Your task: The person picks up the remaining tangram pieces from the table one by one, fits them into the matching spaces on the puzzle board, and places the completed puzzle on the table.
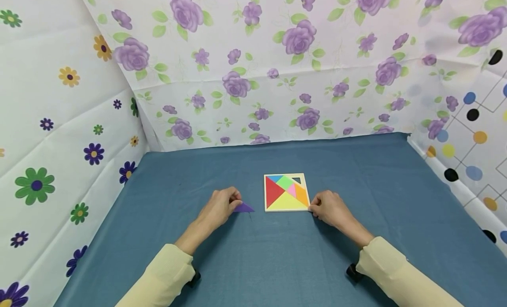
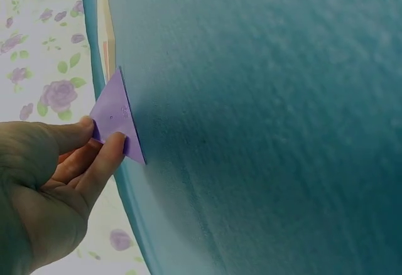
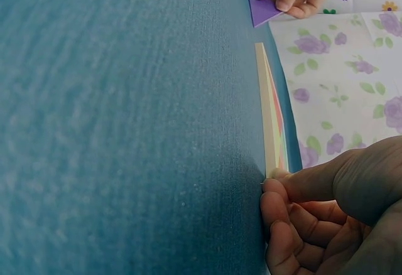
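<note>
My left hand point(image 1: 220, 206) pinches a purple triangular tangram piece point(image 1: 244, 208) between thumb and fingers, left of the board. In the left wrist view the flat face of this purple piece point(image 2: 116, 118) shows, with one point toward the board. A square wooden tangram board point(image 1: 287, 210) lies on the cloth, holding red, yellow, blue, green, pink and orange pieces. Near its upper right corner is a small dark triangular opening point(image 1: 296, 180). My right hand point(image 1: 330, 207) grips the board's lower right corner with thumb and fingertips; the right wrist view shows the board's edge point(image 3: 266, 112) side-on.
A blue cloth point(image 1: 277, 258) covers the table. Behind it hangs a white sheet with purple roses point(image 1: 237, 85). Patterned sheets stand at the left point(image 1: 51, 135) and right point(image 1: 471, 153) sides. Dark bands show under both cuffs.
</note>
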Demonstrator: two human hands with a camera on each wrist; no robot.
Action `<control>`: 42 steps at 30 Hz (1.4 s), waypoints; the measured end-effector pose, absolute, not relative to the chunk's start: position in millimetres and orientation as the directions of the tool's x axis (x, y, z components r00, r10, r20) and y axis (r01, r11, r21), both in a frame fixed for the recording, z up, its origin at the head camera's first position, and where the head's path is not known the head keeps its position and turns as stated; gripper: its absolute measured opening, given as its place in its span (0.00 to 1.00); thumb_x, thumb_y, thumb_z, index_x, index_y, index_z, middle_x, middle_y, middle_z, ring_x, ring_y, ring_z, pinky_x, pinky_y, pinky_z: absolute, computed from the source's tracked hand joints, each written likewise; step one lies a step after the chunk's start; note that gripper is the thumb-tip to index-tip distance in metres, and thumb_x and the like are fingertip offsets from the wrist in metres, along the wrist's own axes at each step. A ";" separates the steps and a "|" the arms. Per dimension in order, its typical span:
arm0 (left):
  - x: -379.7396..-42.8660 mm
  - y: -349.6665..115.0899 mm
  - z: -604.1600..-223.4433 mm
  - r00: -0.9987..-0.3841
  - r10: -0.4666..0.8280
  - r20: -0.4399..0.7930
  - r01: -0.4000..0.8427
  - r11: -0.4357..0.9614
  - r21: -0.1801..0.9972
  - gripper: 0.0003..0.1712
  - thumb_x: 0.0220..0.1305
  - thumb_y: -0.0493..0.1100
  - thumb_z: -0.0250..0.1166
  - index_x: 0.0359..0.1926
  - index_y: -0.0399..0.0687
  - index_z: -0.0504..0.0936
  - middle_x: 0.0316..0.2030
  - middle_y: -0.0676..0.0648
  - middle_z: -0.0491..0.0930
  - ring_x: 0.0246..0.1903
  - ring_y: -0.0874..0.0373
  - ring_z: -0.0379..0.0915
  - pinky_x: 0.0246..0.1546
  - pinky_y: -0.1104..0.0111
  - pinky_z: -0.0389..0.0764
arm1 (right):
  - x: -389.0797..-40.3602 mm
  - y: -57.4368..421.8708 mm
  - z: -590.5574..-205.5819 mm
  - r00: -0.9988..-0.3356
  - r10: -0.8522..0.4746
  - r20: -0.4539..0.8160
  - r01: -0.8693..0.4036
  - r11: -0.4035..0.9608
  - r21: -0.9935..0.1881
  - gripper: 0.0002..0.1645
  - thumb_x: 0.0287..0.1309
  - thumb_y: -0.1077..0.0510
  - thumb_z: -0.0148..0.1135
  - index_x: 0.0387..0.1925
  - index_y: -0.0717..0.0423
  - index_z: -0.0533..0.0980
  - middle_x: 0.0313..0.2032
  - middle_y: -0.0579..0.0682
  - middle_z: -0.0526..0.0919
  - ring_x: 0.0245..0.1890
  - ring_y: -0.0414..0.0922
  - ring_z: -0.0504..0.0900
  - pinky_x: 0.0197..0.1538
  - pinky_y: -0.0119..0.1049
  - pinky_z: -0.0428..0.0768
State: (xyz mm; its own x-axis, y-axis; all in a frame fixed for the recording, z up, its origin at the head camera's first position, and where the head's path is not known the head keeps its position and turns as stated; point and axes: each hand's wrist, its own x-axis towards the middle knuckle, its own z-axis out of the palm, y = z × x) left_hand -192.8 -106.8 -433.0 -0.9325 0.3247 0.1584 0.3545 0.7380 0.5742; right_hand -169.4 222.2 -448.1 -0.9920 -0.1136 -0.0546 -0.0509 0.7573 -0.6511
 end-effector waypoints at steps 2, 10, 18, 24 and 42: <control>-193.9 -105.4 -432.8 -0.931 0.326 0.162 0.357 0.732 0.580 0.02 0.67 0.34 0.70 0.38 0.42 0.84 0.33 0.48 0.86 0.31 0.59 0.80 0.34 0.63 0.82 | -169.3 222.5 -448.3 -0.992 -0.113 -0.054 -0.051 0.756 -0.652 0.07 0.65 0.64 0.70 0.29 0.60 0.85 0.20 0.48 0.80 0.19 0.43 0.77 0.25 0.37 0.76; -197.7 -98.5 -426.0 -0.917 0.349 0.191 0.393 0.718 0.575 0.02 0.69 0.36 0.69 0.38 0.41 0.87 0.32 0.50 0.85 0.28 0.62 0.76 0.31 0.65 0.80 | -169.2 223.0 -448.6 -0.992 -0.108 -0.061 -0.042 0.756 -0.653 0.07 0.65 0.63 0.70 0.29 0.59 0.85 0.20 0.48 0.80 0.19 0.43 0.76 0.25 0.37 0.75; -204.5 -88.4 -415.9 -0.900 0.373 0.226 0.432 0.689 0.582 0.03 0.71 0.36 0.68 0.38 0.43 0.87 0.32 0.48 0.85 0.25 0.62 0.72 0.29 0.68 0.76 | -168.9 223.6 -448.1 -0.992 -0.108 -0.059 -0.043 0.755 -0.654 0.07 0.65 0.63 0.70 0.29 0.60 0.85 0.21 0.48 0.80 0.19 0.43 0.77 0.25 0.37 0.76; -210.2 -77.0 -406.9 -0.896 0.378 0.234 0.441 0.691 0.572 0.03 0.71 0.37 0.68 0.39 0.44 0.88 0.32 0.50 0.84 0.27 0.60 0.72 0.29 0.68 0.76 | -168.7 223.6 -448.0 -0.992 -0.107 -0.061 -0.041 0.755 -0.654 0.07 0.65 0.63 0.70 0.29 0.60 0.85 0.21 0.48 0.80 0.19 0.43 0.77 0.25 0.37 0.76; -227.6 -42.9 -391.9 -0.875 0.405 0.265 0.482 0.675 0.559 0.05 0.71 0.41 0.69 0.43 0.46 0.89 0.40 0.50 0.86 0.38 0.57 0.81 0.42 0.63 0.83 | -169.5 223.4 -448.2 -0.992 -0.103 -0.070 -0.032 0.752 -0.658 0.07 0.65 0.63 0.70 0.30 0.60 0.85 0.21 0.48 0.80 0.20 0.43 0.76 0.25 0.37 0.76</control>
